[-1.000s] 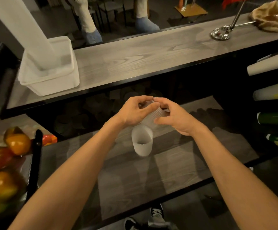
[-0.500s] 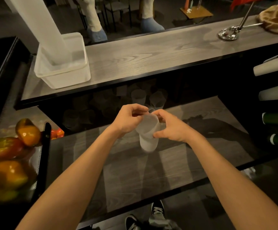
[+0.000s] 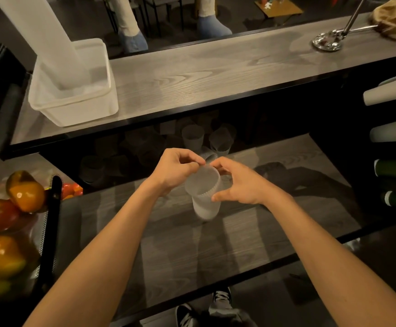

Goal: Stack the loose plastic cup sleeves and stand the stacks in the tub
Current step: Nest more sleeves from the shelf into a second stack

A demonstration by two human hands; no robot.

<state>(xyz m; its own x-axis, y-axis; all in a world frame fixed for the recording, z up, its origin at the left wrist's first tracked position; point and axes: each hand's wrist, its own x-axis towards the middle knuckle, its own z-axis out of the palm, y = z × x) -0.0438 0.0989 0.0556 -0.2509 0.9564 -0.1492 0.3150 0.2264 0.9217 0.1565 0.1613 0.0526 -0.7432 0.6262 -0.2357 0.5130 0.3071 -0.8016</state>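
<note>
One tall stack (image 3: 50, 38) stands in the tub (image 3: 74, 112) at 10 o'clock. Your left hand (image 3: 175, 168) and right hand (image 3: 239, 185) pinch the rim of a short stack (image 3: 204, 197) at centre, above the shelf (image 3: 192, 256). Loose cups (image 3: 192, 138) wait at 12 o'clock; judge the task part-done.

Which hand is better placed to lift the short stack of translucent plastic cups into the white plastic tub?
Probably the left hand. The white plastic tub stands on the upper counter at the left, on that hand's side. Both hands hold the cup stack, but the right hand would reach across.
</note>
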